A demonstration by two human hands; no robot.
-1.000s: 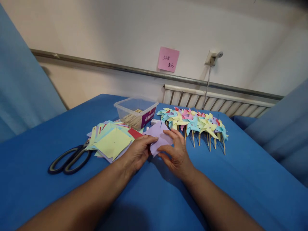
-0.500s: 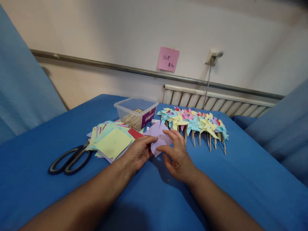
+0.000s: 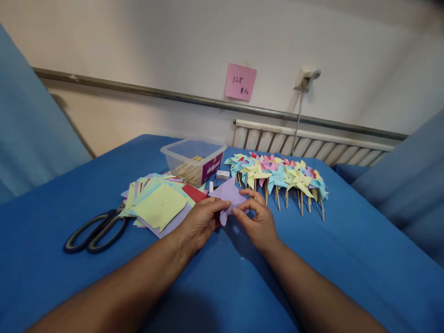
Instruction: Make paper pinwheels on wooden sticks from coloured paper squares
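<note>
A purple paper pinwheel point(image 3: 229, 190) with cut, partly folded points is held up above the blue table. My left hand point(image 3: 204, 216) pinches it near the centre, thumb on top. At its right side, the thumb and fingers of my right hand point(image 3: 255, 215) pinch the paper. To the left of my hands lies a pile of coloured paper squares point(image 3: 161, 206), pale yellow on top, with a red piece point(image 3: 194, 192) at its right edge. Black-handled scissors point(image 3: 97, 231) rest beside the pile, blades partly under it.
Behind the pile stands a clear plastic box point(image 3: 194, 159) of wooden sticks. A small white box point(image 3: 222, 175) sits beside it. Many finished pinwheels on sticks point(image 3: 277, 175) lie at the back right of the blue-covered table point(image 3: 354, 259). A radiator point(image 3: 312, 143) lines the wall.
My right hand's fingers have closed in on the purple paper, and its right side is now folded inward. The view has shifted slightly.
</note>
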